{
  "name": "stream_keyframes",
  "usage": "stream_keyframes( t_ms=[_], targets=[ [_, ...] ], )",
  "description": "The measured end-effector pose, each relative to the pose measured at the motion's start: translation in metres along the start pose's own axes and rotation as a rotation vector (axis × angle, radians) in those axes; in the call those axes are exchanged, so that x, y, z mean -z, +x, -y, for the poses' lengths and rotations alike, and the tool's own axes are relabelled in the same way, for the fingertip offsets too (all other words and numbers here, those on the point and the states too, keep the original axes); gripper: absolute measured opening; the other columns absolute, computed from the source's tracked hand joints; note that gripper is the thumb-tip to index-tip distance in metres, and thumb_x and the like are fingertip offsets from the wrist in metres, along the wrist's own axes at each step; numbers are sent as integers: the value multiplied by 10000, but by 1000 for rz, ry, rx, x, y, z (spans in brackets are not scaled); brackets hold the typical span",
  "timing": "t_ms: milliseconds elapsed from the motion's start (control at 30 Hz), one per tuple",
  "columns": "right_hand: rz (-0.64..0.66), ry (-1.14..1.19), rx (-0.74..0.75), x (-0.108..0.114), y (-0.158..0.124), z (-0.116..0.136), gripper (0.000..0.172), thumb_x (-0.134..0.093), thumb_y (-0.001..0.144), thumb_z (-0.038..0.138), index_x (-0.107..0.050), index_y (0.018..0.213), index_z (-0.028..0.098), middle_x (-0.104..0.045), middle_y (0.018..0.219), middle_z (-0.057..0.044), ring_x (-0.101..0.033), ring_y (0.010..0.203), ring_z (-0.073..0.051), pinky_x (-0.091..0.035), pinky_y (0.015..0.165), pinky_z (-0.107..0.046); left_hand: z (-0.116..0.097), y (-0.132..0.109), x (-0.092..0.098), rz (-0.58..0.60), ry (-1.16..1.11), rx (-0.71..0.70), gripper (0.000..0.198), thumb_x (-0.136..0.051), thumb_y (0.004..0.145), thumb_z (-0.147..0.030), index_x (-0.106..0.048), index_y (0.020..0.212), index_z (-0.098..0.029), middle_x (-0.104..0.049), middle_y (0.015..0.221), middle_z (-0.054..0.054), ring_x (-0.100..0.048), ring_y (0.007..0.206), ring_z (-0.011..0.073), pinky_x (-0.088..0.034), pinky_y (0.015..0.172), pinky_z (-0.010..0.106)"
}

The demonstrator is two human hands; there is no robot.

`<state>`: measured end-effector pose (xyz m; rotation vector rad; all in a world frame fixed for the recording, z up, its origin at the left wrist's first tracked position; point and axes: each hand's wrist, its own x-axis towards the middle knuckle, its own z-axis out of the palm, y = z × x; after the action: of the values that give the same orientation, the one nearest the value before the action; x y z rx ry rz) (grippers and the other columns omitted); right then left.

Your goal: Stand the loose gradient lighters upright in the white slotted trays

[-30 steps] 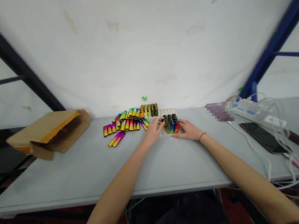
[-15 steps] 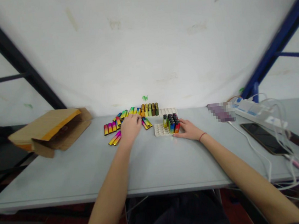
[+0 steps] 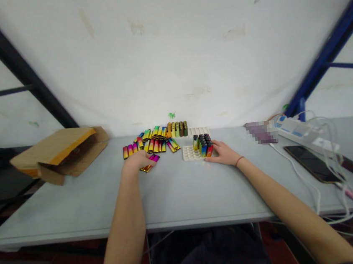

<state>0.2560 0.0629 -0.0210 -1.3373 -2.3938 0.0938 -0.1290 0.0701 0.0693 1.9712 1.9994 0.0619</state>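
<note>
Shiny magenta-and-gold lighters (image 3: 154, 158) lie on the table under my left hand (image 3: 135, 161). Its fingers are closed around them, partly hiding them. Around the right end of a white tray with round holes (image 3: 188, 154), my right hand (image 3: 225, 153) is curled, thumb in front and fingers behind. Upright lighters with dark tops (image 3: 203, 145) fill the tray's right part; the left part shows bare holes. Behind my left hand lies a spread of loose rainbow-coloured lighters (image 3: 155, 146).
A second white tray (image 3: 200, 131) stands by the wall, its left half holding upright gold and green lighters (image 3: 177, 129). An opened cardboard box (image 3: 61, 150) sits at left. To the right are a phone (image 3: 310, 163), a power strip (image 3: 309, 132) and white cables.
My left hand has moved left and nearer to me, from the loose pile to the magenta-and-gold lighters, which have shifted right. My right hand and the tray stay in place.
</note>
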Motion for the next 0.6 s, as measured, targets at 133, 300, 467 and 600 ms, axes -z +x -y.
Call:
stream_keyframes(
  t_ms=[133, 300, 467, 600],
  targets=[
    [-6, 11, -3, -2, 0, -2, 732, -622, 870, 728, -635, 1335, 163, -599, 1384, -200, -594, 1227, -376, -483, 1054, -516, -22, 0, -4, 25, 147, 56, 118, -717, 702, -316, -726, 739, -204, -753, 828, 88, -712, 892, 281, -511, 755, 305],
    [-6, -5, -6, -2, 0, -1, 724, -627, 868, 728, -641, 1330, 170, -602, 1380, -195, -595, 1228, -374, -483, 1059, -515, -29, 0, -6, 0, 191, 72, 283, -638, 798, -358, -768, 988, -194, -767, 1098, 161, -707, 1044, 329, -526, 825, 352],
    [3, -10, -8, 0, 1, 1, 734, -623, 873, 723, -641, 1321, 142, -598, 1379, -212, -595, 1231, -379, -485, 1061, -519, -23, 2, -8, -75, 152, 18, 336, -610, 861, -369, -738, 1138, -230, -746, 1196, 158, -679, 1142, 347, -519, 890, 379],
    [16, -8, -11, 1, 1, 2, 741, -620, 877, 719, -634, 1328, 130, -588, 1396, -219, -587, 1252, -380, -475, 1077, -517, -28, 5, -10, -182, 53, -72, 215, -595, 872, -303, -715, 1009, -188, -745, 1063, 163, -687, 1062, 340, -512, 890, 389]
  ],
)
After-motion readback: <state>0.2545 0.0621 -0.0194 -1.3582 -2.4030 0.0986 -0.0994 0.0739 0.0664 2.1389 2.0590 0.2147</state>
